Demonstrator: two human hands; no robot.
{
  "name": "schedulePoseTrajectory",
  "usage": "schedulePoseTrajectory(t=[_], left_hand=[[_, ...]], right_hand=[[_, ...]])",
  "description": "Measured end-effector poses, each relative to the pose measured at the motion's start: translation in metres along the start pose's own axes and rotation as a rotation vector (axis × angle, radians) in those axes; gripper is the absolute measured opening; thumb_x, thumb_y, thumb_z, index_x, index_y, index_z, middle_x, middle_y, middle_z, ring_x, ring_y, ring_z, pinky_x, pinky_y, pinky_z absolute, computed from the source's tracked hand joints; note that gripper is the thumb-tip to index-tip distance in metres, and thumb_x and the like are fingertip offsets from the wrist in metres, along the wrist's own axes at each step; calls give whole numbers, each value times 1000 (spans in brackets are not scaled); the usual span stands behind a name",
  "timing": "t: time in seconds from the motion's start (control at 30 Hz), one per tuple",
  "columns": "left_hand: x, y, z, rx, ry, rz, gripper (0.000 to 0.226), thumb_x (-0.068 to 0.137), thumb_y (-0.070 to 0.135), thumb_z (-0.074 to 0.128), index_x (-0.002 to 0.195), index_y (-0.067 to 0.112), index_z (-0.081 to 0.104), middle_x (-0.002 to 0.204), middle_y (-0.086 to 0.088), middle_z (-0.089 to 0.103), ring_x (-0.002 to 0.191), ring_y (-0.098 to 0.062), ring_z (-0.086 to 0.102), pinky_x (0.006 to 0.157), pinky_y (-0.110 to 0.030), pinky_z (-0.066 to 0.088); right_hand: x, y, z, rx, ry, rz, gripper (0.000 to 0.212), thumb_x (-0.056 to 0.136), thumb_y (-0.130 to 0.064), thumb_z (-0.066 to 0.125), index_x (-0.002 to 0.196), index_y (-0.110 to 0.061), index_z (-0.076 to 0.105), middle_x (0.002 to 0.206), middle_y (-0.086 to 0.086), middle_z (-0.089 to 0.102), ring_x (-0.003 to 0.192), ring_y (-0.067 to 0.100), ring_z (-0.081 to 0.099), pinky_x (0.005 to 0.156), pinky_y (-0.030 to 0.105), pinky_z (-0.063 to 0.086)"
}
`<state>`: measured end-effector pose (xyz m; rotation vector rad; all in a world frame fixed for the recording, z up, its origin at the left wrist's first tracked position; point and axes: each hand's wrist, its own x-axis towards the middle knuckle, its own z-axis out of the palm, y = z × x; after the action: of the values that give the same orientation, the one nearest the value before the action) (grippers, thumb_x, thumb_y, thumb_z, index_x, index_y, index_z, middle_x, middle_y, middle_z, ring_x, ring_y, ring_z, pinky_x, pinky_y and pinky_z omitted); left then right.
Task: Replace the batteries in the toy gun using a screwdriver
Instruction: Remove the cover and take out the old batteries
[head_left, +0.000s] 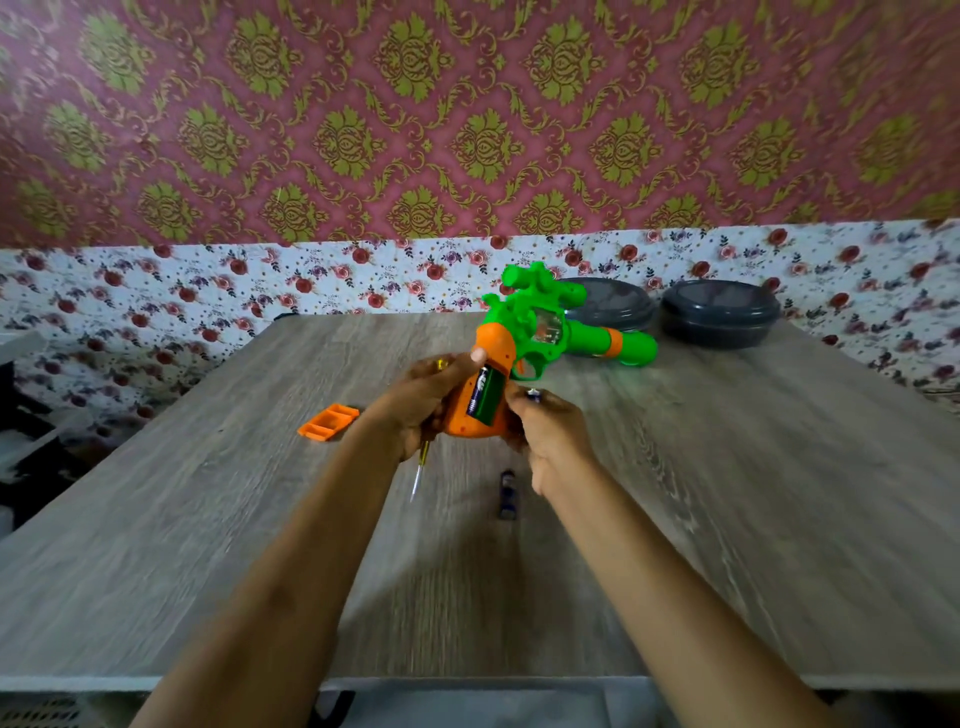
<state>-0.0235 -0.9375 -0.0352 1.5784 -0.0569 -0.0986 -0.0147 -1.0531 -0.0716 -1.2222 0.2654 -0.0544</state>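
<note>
The toy gun (540, 327) is held above the middle of the table (727, 493). Its long axis runs left to right; the green barrel points right, the sight is on top, and the orange handle slants down toward the person. The left hand (421, 400) is clamped round the handle and also holds the screwdriver (418, 467), tip down toward the person. The handle compartment is open, with one battery (485, 392) seated in it. The right hand (550, 431), fingers curled, pinches a second battery (535, 395) just beside the handle.

On the grey wood-grain table: an orange cover (328, 423) left of the hands, a loose battery (508, 493) near the right wrist, and two dark round containers (719, 314) at the far edge. Floral wallpaper (208, 291) runs behind, with maroon-and-gold pattern above.
</note>
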Motion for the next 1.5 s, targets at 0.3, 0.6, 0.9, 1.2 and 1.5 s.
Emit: schedulePoseTrajectory(t=[0.3, 0.6, 0.9, 1.2, 1.5], left_hand=[[-20, 5, 37, 548, -107, 225, 43, 72, 33, 78, 110, 25, 59, 106, 4, 65, 100, -13, 61, 86, -31, 50], [-23, 6, 47, 677, -99, 345, 43, 67, 33, 82, 101, 25, 56, 108, 4, 64, 104, -13, 60, 85, -29, 48], [-2, 1, 10, 82, 119, 120, 18, 83, 27, 68, 93, 20, 55, 91, -4, 62, 82, -19, 63, 62, -29, 53], [6, -33, -36, -176, 264, -70, 20, 87, 28, 63, 101, 14, 59, 97, -13, 67, 77, -22, 64, 69, -32, 55], [17, -40, -50, 92, 429, -174, 21, 85, 28, 67, 80, 11, 55, 78, -12, 53, 60, -18, 47, 50, -25, 37]], right_hand=[[-30, -8, -22, 617, -197, 325, 33, 92, -15, 30, 90, -5, 60, 89, 16, 63, 83, 29, 59, 85, 46, 46], [-44, -12, -30, 646, -113, 403, 30, 93, -17, 33, 111, -5, 54, 107, 18, 57, 99, 30, 53, 90, 49, 42], [-29, -6, -38, 331, -27, 401, 30, 92, -33, 47, 74, -9, 51, 53, -2, 37, 47, 10, 34, 34, 9, 29], [-19, 3, -37, -666, -58, -137, 47, 76, -26, 71, 48, -19, 33, 46, -2, 29, 44, 15, 28, 43, 24, 18], [-22, 3, -26, -1376, -146, -236, 41, 70, -44, 71, 90, -10, 58, 103, 13, 62, 102, 29, 59, 64, 24, 36]])
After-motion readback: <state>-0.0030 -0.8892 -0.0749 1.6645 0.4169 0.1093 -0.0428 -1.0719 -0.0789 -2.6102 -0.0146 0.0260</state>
